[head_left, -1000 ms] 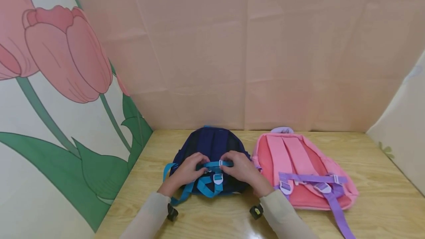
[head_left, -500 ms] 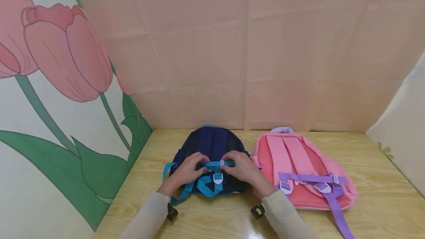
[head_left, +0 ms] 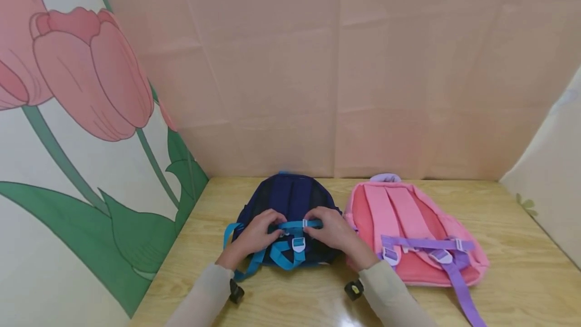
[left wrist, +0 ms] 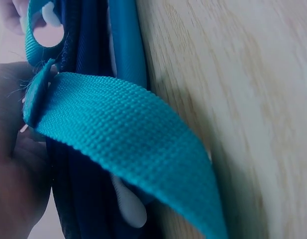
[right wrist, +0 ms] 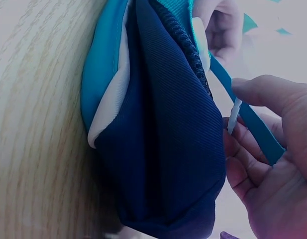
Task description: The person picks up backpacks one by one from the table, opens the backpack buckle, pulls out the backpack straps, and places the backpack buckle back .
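Observation:
A navy backpack (head_left: 290,193) lies on the table with its padded shoulder straps facing up. Across its lower part my two hands hold a blue webbing strap (head_left: 291,224) raised and stretched. My left hand (head_left: 258,232) pinches the strap's left side. On the other side my right hand (head_left: 331,228) grips it at a white slider buckle (right wrist: 234,115), which sits between thumb and fingers in the right wrist view. A second white buckle (head_left: 298,244) hangs just below. In the left wrist view a loose webbing end (left wrist: 128,124) arches across the backpack's side, partly hiding the left fingers.
Right of the navy backpack lies a pink backpack (head_left: 372,203) with purple straps; one purple strap (head_left: 464,294) trails toward the table's front edge. A beige sheet (head_left: 281,74) stands behind the wood-grain table (head_left: 290,302). A tulip-printed panel (head_left: 91,74) rises on the left.
My right hand and the white slider buckle have shifted slightly to the right along the strap. The left hand and both backpacks have stayed nearly in place.

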